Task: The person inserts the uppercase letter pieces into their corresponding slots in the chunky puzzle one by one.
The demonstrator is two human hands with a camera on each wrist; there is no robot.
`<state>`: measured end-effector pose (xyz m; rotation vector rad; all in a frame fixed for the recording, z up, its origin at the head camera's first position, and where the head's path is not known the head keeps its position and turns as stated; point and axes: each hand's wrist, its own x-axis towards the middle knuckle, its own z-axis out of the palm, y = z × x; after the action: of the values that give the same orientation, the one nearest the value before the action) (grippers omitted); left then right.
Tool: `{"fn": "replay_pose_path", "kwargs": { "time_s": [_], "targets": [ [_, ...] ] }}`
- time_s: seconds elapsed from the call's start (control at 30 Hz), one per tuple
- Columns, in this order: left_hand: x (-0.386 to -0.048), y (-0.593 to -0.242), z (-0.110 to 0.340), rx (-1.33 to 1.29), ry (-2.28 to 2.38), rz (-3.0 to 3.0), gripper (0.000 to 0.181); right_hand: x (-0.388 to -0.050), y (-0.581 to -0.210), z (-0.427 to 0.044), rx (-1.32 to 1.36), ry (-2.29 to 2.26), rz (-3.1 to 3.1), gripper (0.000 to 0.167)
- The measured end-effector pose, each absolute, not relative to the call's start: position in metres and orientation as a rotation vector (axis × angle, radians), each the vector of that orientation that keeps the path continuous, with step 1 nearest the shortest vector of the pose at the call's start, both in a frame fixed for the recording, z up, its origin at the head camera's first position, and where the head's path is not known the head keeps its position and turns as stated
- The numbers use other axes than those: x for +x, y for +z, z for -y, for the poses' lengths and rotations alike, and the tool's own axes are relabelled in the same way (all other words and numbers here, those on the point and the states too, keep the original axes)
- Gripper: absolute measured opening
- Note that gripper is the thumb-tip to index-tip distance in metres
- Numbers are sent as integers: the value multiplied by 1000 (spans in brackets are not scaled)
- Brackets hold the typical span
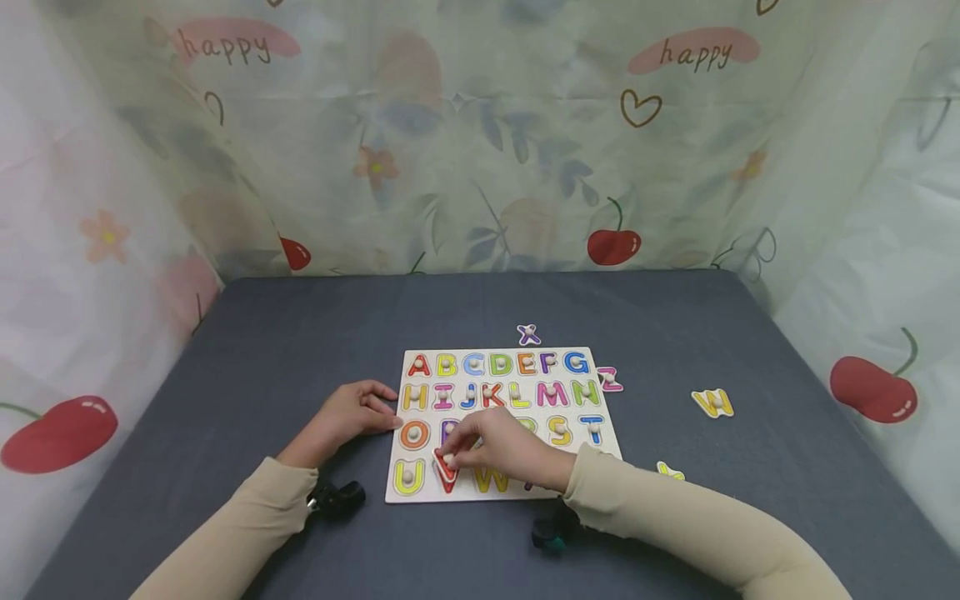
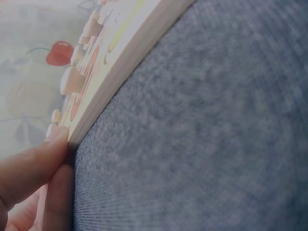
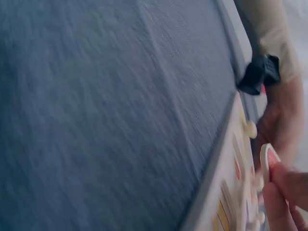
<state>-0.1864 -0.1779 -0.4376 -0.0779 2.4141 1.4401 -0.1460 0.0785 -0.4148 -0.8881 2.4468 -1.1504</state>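
Observation:
A wooden alphabet puzzle board (image 1: 465, 497) lies flat on the table, with knobbed letters in most of its slots. My left hand (image 1: 347, 423) holds the board's left edge, the thumb (image 2: 36, 161) on its rim. Over the bottom row, my right hand (image 1: 504, 446) pinches the red letter V piece (image 1: 442, 467) by its knob. The piece is tilted above the red V slot; in the right wrist view the V piece (image 3: 266, 156) shows partly behind the fingertips (image 3: 281, 180). Beside that slot, the yellow W slot (image 1: 491, 480) holds no piece. The right forearm hides the slots further right.
A purple X piece (image 1: 528, 334) lies behind the board, and a pink Z piece (image 1: 611, 379) touches or nearly touches its right edge. Further right is a yellow W piece (image 1: 712, 403). A yellow piece (image 1: 670, 471) is partly covered by the right sleeve.

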Motion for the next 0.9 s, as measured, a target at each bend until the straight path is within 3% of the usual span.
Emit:
{"fn": "replay_pose_path", "kwargs": {
  "time_s": [0.9],
  "targets": [
    [-186, -438, 177, -83, 1482, -2390, 47, -142, -418, -62, -812, -980, -2468, 6]
  ]
}}
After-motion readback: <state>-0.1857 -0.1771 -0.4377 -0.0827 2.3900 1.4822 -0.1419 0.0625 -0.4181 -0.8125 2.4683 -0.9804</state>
